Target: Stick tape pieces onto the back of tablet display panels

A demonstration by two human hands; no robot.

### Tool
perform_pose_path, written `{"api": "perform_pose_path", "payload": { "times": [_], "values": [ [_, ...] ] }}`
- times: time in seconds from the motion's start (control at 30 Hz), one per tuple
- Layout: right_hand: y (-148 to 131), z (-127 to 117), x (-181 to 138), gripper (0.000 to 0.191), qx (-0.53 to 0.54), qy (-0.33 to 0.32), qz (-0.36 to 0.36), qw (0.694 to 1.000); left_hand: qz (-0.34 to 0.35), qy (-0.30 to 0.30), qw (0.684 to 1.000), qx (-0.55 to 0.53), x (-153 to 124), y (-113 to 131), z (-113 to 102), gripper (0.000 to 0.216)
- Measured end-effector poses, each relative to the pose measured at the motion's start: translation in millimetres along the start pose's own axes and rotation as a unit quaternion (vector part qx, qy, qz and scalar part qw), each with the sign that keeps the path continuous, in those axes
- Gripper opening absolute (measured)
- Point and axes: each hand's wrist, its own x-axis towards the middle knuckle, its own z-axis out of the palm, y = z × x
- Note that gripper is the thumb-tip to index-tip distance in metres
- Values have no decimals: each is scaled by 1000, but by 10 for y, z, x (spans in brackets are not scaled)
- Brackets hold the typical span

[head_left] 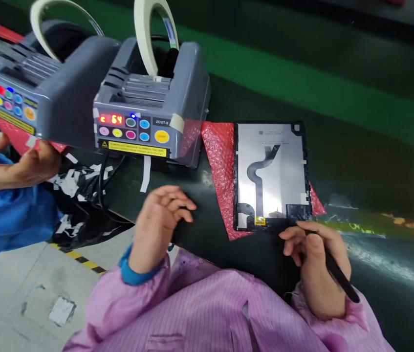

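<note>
A tablet display panel (271, 173) lies face down on a red bubble-wrap sheet (219, 161), its silver back and a dark flex cable showing. My right hand (316, 266) is closed around a black stylus-like tool (335, 269), its tip near the panel's lower right corner. My left hand (159, 222) hovers with fingers loosely curled and apart, holding nothing, just below a grey tape dispenser (151, 105) whose cut strip of tape (145, 173) hangs from the front.
A second grey tape dispenser (31, 93) stands at the left. Another person's hand (19, 164) with a blue sleeve rests beside it. Tape scraps and black cables (82, 195) lie at the table's edge. A green conveyor belt (302, 88) runs behind.
</note>
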Motion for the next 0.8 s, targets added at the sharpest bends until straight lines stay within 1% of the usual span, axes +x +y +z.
{"api": "perform_pose_path", "payload": {
  "times": [0.03,0.1,0.13,0.2,0.27,0.3,0.33,0.37,0.4,0.43,0.47,0.5,0.57,0.63,0.7,0.73,0.8],
  "values": [
    [-3,12,-7,19,2,-9,4,1000,-14,51,997,-48,62,46,-93,45],
    [-8,27,-26,20,-7,-21,6,1000,-7,116,990,-81,163,100,-186,41],
    [-13,28,-35,19,-9,-23,2,1000,12,130,988,-76,188,106,-179,37],
    [-42,22,-43,18,3,-28,-27,999,68,128,988,-51,167,82,-66,28],
    [-113,16,-24,18,31,-36,-61,997,107,80,991,-21,60,35,137,18],
    [-168,18,0,16,41,-50,-69,996,109,35,993,-6,-13,11,251,12],
    [-233,25,34,11,46,-71,-65,994,102,-25,994,12,-88,-10,362,9],
    [-303,37,79,7,47,-96,-50,993,90,-93,991,33,-159,-28,464,13],
    [-374,53,133,15,45,-119,-29,991,80,-160,982,57,-218,-44,550,20],
    [-442,70,195,25,42,-144,-9,989,72,-213,971,75,-263,-59,619,24],
    [-502,86,263,33,38,-165,7,986,67,-248,962,88,-293,-75,669,25],
    [-553,100,336,38,32,-180,20,983,59,-266,958,93,-310,-91,702,25],
    [-624,118,496,43,22,-192,35,980,24,-271,959,72,-312,-122,724,28],
    [-658,133,671,45,26,-179,36,983,-29,-273,961,45,-287,-134,708,33],
    [-653,167,849,46,25,-164,34,986,-52,-262,962,61,-240,-112,678,36],
    [-634,196,932,46,18,-169,35,985,-42,-256,961,93,-207,-89,662,35],
    [-565,278,1068,47,-10,-203,48,978,27,-249,947,202,-124,-39,638,32]
  ]
}}
